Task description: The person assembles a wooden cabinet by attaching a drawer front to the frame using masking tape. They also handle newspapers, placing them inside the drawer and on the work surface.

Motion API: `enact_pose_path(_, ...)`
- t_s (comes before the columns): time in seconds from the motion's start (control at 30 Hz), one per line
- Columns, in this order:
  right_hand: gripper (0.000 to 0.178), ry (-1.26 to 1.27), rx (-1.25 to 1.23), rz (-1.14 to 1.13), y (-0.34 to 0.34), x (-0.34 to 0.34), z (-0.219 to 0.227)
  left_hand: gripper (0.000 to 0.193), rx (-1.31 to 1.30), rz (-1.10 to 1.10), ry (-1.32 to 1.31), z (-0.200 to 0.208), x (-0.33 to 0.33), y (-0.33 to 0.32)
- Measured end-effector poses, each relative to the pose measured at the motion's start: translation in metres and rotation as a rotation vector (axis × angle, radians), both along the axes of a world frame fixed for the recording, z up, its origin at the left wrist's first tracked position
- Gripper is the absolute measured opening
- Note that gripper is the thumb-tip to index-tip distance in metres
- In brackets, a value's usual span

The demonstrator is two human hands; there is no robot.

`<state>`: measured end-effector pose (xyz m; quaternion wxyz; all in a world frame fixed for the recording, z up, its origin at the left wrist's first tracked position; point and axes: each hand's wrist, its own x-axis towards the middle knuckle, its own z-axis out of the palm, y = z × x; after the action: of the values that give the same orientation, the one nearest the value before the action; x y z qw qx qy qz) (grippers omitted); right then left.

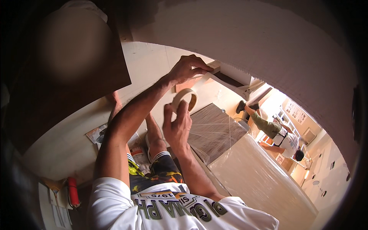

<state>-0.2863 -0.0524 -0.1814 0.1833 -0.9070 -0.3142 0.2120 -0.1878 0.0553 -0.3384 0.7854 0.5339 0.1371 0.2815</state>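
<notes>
My right hand [178, 128] is closed around a roll of pale masking tape [186, 98], held in front of my chest. From the roll a short strip of tape [203, 81] runs up to my left hand [190, 69]. That hand is stretched out farther, fingers pinched on the strip's end beside a small wooden block [216, 66] at the rim of a large, rough pale panel [245, 34]. The exact contact between fingertips, tape and block is partly hidden.
Below right stand a brown surface under clear plastic film [216, 132] and a wrapped pale panel [264, 180]. A dark board [69, 53] hangs at upper left. A red cylinder [73, 192] is at lower left. Another person [281, 134] is by a white ladder at right.
</notes>
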Motion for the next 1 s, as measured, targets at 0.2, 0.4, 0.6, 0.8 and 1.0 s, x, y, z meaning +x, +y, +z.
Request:
enact_pose_path(0.2, 0.017, -0.246, -0.171, 0.149, -0.077, 0.079, -0.007, 0.024, 0.239, 0.083, 0.08, 0.008, -0.004, 0.004)
enact_pose_path(0.4, 0.018, -0.149, 0.046, 0.628, -0.081, 0.19, -0.018, 0.029, 0.475, 0.218, 0.198, 0.036, -0.05, 0.012)
enact_pose_path(0.6, 0.019, -0.257, 0.099, 0.906, -0.062, 0.203, -0.016, 0.045, 0.744, 0.46, 0.504, 0.057, -0.117, -0.015)
enact_pose_path(0.8, 0.026, -0.266, 0.155, 0.905, -0.042, 0.173, -0.014, 0.053, 0.793, 0.566, 0.431, 0.081, -0.116, -0.013)
enact_pose_path(1.0, 0.032, -0.315, 0.175, 0.767, -0.06, 0.235, 0.005, 0.049, 0.724, 0.674, 0.523, 0.078, -0.15, 0.001)
